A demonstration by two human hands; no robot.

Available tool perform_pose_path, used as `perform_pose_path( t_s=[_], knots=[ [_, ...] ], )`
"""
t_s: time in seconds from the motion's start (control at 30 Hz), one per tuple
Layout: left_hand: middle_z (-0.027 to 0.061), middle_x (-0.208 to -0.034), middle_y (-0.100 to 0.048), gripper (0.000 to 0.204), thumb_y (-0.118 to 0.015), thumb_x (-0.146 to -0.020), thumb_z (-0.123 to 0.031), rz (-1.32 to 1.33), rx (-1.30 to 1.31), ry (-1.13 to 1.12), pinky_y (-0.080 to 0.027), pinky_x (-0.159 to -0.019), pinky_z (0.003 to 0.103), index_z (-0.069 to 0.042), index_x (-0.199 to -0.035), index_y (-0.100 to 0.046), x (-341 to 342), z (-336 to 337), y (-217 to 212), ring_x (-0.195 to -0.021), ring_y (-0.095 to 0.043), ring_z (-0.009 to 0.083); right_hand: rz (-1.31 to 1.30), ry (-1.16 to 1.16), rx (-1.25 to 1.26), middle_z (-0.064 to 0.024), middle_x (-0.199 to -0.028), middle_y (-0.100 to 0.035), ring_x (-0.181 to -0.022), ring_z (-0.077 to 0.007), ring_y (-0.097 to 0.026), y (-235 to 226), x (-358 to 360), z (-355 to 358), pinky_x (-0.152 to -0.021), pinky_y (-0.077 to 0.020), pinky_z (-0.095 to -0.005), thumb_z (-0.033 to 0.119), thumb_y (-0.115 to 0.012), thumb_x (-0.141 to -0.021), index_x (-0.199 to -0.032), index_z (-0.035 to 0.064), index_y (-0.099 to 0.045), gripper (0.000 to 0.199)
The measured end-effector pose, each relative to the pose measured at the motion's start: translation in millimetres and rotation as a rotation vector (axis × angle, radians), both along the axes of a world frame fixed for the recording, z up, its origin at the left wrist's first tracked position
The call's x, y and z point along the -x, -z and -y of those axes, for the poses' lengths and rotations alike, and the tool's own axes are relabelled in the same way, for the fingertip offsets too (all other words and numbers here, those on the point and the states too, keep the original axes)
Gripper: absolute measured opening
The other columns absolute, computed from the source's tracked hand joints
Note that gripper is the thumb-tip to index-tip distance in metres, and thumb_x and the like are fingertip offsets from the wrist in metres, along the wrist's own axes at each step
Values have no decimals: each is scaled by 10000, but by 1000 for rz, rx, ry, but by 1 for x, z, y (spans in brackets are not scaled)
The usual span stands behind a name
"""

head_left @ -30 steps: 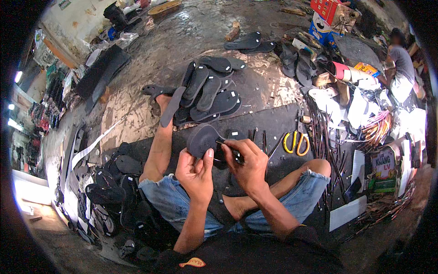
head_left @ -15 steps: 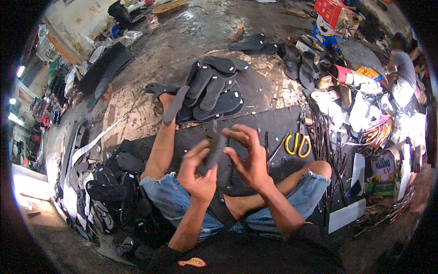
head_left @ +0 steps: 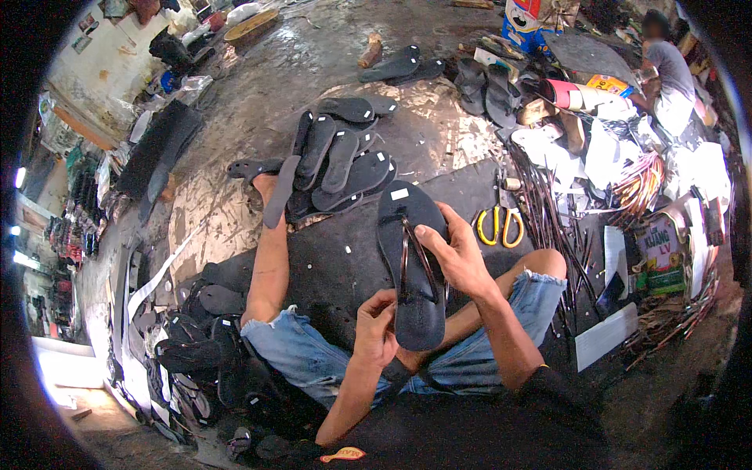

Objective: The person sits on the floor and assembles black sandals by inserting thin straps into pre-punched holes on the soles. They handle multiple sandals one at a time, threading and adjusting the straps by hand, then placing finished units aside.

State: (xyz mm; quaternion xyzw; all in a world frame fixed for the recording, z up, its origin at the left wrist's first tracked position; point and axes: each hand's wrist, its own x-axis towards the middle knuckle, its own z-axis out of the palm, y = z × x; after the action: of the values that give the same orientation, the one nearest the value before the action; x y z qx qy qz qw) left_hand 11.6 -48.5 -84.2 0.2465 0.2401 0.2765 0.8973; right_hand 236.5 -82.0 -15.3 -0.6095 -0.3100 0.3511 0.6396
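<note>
A black flip-flop (head_left: 427,266) with a dark, shiny V-shaped strap and a white label near the toe is held up over my lap, sole insert facing me. My right hand (head_left: 464,254) grips its right edge, with the thumb on top and the fingers behind. My left hand (head_left: 377,329) is closed in a pinch at the left edge, close to the lower end of the strap; its fingertips are partly hidden. Beyond the flip-flop lies a pile of black soles (head_left: 341,160) with white labels, beside my outstretched leg.
Yellow-handled scissors (head_left: 500,227) lie right of my hands, beside a bundle of dark thin strips (head_left: 540,204). Several finished-looking flip-flops (head_left: 192,352) are heaped at my left. A loose sole (head_left: 282,192) leans at the pile. Another person (head_left: 672,78) sits at the far right.
The flip-flop has turned from edge-on to showing its top. My right hand has moved right and now grips its edge; my left hand has moved lower. The view has shifted slightly.
</note>
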Motion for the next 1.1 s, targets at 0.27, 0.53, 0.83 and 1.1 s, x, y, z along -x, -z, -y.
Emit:
perform_pose_path(
  t_s=[0.27,0.53,0.83,1.1],
  knots=[
    [157,-1403,-697,522,-686,-1058,-103,-248,-269,110,-522,-1142,404,23,-1541,-533,-21,-30,-75,-1305,-671,242,393,82,100,-293,-1451,-646,-1314,-368,-663,19,8,-2,-1101,-541,-470,363,-892,-926,-1573,-116,-448,919],
    [201,-1298,-649,559,-758,-1035,-305,-1027,-942,-220,-495,-1082,467,57,-1418,-572,46,-13,-39,-1220,-634,329,402,-256,276,-184,-1473,-657,-1218,-297,-712,9,-68,5,-960,-617,-427,372,-1012,-777,-1592,76,-556,980],
    [247,-1568,-570,749,-783,-1051,-330,-1775,-1099,-1019,-427,-1232,514,-3,-1632,-440,369,-95,-83,-1427,-571,386,962,356,736,-232,-966,-798,-947,-447,-770,178,-77,-10,-864,-604,-555,392,-861,-912,-1151,7,-729,472],
    [244,-1490,-631,505,-750,-1066,-247,-2054,-1800,-1274,-447,-1216,501,45,-1457,-620,319,-98,-153,-1349,-626,354,221,346,478,-181,-977,-818,-853,-266,-782,165,-86,-8,-789,-601,-414,207,-815,-925,-1142,-23,-805,316]
  ],
)
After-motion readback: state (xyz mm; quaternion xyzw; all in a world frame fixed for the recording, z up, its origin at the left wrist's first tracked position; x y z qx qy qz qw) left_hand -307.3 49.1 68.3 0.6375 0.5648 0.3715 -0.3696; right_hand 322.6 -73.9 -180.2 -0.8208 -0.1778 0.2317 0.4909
